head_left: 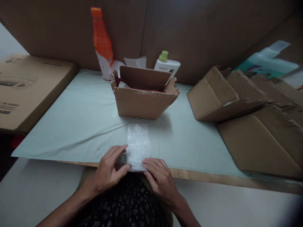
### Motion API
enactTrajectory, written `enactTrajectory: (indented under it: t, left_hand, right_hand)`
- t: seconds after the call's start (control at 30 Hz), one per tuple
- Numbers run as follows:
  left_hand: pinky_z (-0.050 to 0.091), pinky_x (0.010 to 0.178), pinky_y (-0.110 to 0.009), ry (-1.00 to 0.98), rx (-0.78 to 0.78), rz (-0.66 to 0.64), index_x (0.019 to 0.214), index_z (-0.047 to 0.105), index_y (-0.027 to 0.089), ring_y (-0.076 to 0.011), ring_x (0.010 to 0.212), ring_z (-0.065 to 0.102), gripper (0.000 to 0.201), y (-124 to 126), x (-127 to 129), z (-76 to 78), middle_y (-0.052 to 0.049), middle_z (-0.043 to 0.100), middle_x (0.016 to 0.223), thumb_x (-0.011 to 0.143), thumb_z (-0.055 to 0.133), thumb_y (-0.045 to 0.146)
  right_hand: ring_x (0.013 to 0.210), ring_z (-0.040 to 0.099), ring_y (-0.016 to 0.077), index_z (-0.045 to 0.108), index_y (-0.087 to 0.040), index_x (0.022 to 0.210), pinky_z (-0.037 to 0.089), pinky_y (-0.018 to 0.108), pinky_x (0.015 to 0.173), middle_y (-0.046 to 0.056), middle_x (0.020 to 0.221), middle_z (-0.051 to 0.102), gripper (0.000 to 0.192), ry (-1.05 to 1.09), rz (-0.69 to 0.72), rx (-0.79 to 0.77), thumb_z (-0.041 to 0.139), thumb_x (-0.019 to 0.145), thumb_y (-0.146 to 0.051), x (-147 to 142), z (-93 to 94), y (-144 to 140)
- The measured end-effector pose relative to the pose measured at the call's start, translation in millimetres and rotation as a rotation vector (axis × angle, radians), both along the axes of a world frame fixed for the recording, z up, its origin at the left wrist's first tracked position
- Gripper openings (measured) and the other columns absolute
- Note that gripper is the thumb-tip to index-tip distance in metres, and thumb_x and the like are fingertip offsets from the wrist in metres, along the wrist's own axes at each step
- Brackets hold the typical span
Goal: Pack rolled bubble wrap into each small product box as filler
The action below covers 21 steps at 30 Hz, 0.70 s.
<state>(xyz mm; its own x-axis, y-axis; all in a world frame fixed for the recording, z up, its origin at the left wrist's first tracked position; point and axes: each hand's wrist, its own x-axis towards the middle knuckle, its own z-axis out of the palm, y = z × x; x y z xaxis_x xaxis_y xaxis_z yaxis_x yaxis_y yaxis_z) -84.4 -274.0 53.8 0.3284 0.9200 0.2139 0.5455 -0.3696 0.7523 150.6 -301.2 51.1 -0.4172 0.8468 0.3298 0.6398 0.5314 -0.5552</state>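
A strip of clear bubble wrap [138, 142] lies lengthwise on the table at its front edge, its far end pointing to a small cardboard box. My left hand [109, 168] is at the strip's left side, thumb and fingers spread apart, fingertips at its edge. Something dark shows between that thumb and forefinger, too unclear to name. My right hand [161, 176] grips the near right corner of the bubble wrap, fingers on top and thumb lower at the table edge. Whether anything lies under the wrap is hidden.
Behind the strip stands an open cardboard box [139, 104] with contents partly showing. An orange-capped bottle [102, 44] and a white bottle [167, 66] are at the back. More open boxes [262, 142] crowd the right, before a teal jug [265, 61]. A large flat carton [35, 91] lies left.
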Motion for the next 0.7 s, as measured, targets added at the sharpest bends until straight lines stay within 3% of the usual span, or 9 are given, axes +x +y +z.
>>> enactTrajectory:
  t: [0.1, 0.2, 0.27, 0.33, 0.43, 0.5, 0.57, 0.63, 0.7]
  left_hand:
    - [0.053, 0.091, -0.039, -0.024, 0.04, -0.122, 0.137, 0.054, 0.021, -0.0232, 0.105, 0.063, 0.045, -14.9, 3.9, 0.5, -0.01, 0.069, 0.113, 0.092, 0.06, 0.024]
    - [0.055, 0.078, -0.035, -0.012, -0.016, 0.016, 0.128, 0.061, 0.018, -0.0197, 0.084, 0.065, 0.033, -16.1, 13.1, -9.5, -0.007, 0.071, 0.093, 0.096, 0.052, 0.02]
    - [0.056, 0.075, -0.034, 0.018, -0.062, 0.096, 0.127, 0.061, 0.016, -0.0198, 0.082, 0.066, 0.033, -10.0, 16.7, -15.6, -0.008, 0.072, 0.094, 0.096, 0.052, 0.022]
    - [0.057, 0.076, -0.035, 0.062, -0.054, 0.109, 0.128, 0.061, 0.016, -0.0204, 0.083, 0.067, 0.035, -2.4, 18.0, -18.2, -0.009, 0.073, 0.099, 0.095, 0.053, 0.023]
    - [0.057, 0.074, -0.034, 0.131, -0.027, 0.092, 0.127, 0.061, 0.016, -0.0205, 0.08, 0.067, 0.035, 5.4, 18.6, -17.2, -0.008, 0.071, 0.096, 0.094, 0.052, 0.02]
    - [0.057, 0.076, -0.036, 0.164, 0.017, 0.108, 0.127, 0.06, 0.015, -0.0221, 0.086, 0.067, 0.035, 6.0, 18.4, -15.8, -0.009, 0.069, 0.1, 0.094, 0.051, 0.019]
    - [0.056, 0.086, -0.041, 0.163, 0.113, 0.11, 0.128, 0.059, 0.016, -0.0264, 0.105, 0.064, 0.035, 2.7, 16.4, -14.5, -0.014, 0.064, 0.117, 0.094, 0.054, 0.021]
    - [0.05, 0.1, -0.046, 0.132, 0.201, 0.042, 0.128, 0.059, 0.017, -0.03, 0.123, 0.054, 0.035, -3.1, 12.7, -13.2, -0.016, 0.058, 0.132, 0.093, 0.058, 0.023]
    - [0.045, 0.105, -0.047, 0.103, 0.217, -0.052, 0.128, 0.058, 0.019, -0.0291, 0.127, 0.05, 0.034, -8.4, 9.3, -12.3, -0.013, 0.062, 0.129, 0.094, 0.058, 0.019]
  right_hand:
    - [0.088, 0.069, 0.0216, 0.07, -0.021, 0.097, 0.055, 0.039, 0.08, 0.004, 0.091, 0.076, 0.015, 0.023, -0.003, -0.218, 0.055, 0.094, -0.016, -2.4, 10.9, 13.5]
    - [0.082, 0.071, 0.0194, 0.07, -0.023, 0.1, 0.056, 0.033, 0.075, 0.002, 0.092, 0.076, 0.011, 0.09, -0.095, -0.362, 0.06, 0.095, -0.023, -4.6, 11.7, 27.8]
    - [0.089, 0.072, 0.0205, 0.067, -0.022, 0.111, 0.056, 0.034, 0.079, 0.005, 0.101, 0.076, 0.017, 0.137, -0.194, -0.253, 0.062, 0.095, -0.027, -4.2, 7.7, 29.5]
    - [0.097, 0.07, 0.0231, 0.065, -0.022, 0.117, 0.055, 0.038, 0.085, 0.008, 0.108, 0.074, 0.023, 0.118, -0.251, -0.018, 0.064, 0.094, -0.024, -2.5, 2.8, 23.4]
    - [0.112, 0.065, 0.0275, 0.065, -0.022, 0.117, 0.051, 0.045, 0.092, 0.012, 0.119, 0.071, 0.026, -0.01, -0.185, 0.211, 0.064, 0.091, -0.016, -0.6, -3.1, 9.7]
    - [0.12, 0.061, 0.0301, 0.065, -0.021, 0.119, 0.049, 0.049, 0.096, 0.013, 0.126, 0.069, 0.029, -0.103, -0.105, 0.217, 0.064, 0.091, -0.015, -1.3, -5.9, 5.7]
    - [0.121, 0.061, 0.03, 0.066, -0.02, 0.121, 0.049, 0.049, 0.097, 0.012, 0.125, 0.071, 0.03, -0.14, -0.06, 0.185, 0.061, 0.092, -0.013, -2.9, -7.4, 7.8]
    - [0.11, 0.066, 0.0264, 0.067, -0.021, 0.119, 0.051, 0.046, 0.092, 0.009, 0.115, 0.075, 0.029, -0.093, -0.05, 0.136, 0.057, 0.094, -0.01, -4.3, -6.9, 13.2]
    - [0.094, 0.07, 0.0219, 0.069, -0.023, 0.117, 0.054, 0.041, 0.084, 0.006, 0.102, 0.078, 0.028, 0.007, -0.041, 0.035, 0.055, 0.096, -0.011, -5.3, -4.7, 18.3]
